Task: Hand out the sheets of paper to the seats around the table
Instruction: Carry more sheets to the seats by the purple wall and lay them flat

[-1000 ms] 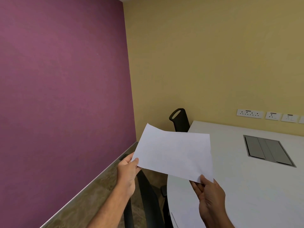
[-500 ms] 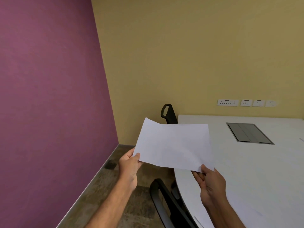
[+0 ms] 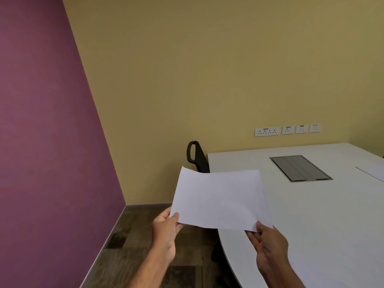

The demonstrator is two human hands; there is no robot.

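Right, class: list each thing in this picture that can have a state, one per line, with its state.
Sheet: held in the air at its two near corners, blank side up.
Left hand: pinching the sheet's left corner.
Right hand: pinching the right corner.
Chair: pushed in at the table's far end.
Table hatch: shut.

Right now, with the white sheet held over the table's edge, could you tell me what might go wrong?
The white sheet of paper is pinched only at its near corners by the left hand and right hand, so it may sag or crease. Another white sheet blends into the white table and could be overlooked.
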